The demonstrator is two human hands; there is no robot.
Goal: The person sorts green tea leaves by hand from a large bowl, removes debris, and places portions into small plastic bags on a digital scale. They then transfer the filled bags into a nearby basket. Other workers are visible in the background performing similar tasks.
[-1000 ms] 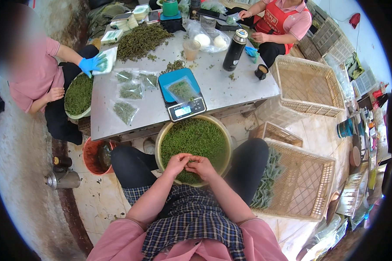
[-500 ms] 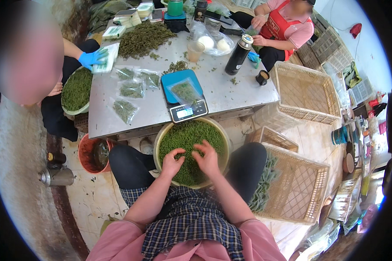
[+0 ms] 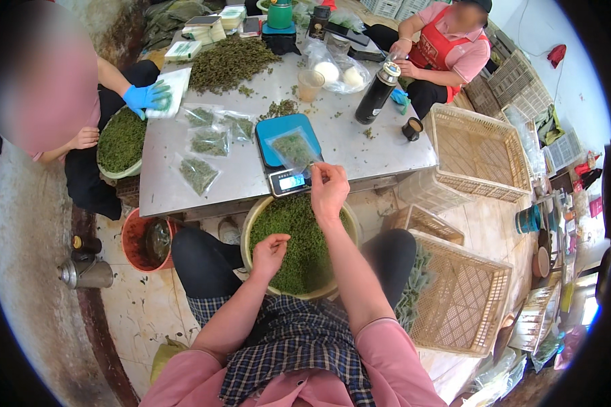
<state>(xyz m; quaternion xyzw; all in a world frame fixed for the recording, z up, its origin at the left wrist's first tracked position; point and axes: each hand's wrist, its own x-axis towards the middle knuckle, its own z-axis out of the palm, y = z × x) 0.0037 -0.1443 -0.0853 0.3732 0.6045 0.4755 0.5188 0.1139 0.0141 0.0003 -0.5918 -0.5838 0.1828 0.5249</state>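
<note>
A round tub (image 3: 349, 227) of small green sprigs (image 3: 288, 251) stands between my knees. Above the sprigs, my left hand (image 3: 269, 258) is closed, fingers together; whatever it may hold is hidden. My right hand (image 3: 330, 190) reaches over the table edge, fingertips pinched at the near right corner of a clear plastic bag (image 3: 293, 149). Whether they grip the bag or a bit of sprig I cannot make out. Green sprigs fill part of the bag, which lies on a blue-topped digital scale (image 3: 270, 154) with a lit display.
Several filled clear bags (image 3: 210, 141) and a heap of dried sprigs (image 3: 231, 64) lie on the metal table (image 3: 244, 176). A black flask (image 3: 378, 93) stands at right. Plastic crates (image 3: 461, 292) flank my right leg, a red bucket (image 3: 130, 237) my left. Two co-workers sit at the table.
My right hand has left the tub and moved up to the bag on the scale. My left hand stays over the sprigs. The left co-worker's bare hand has come further into view.
</note>
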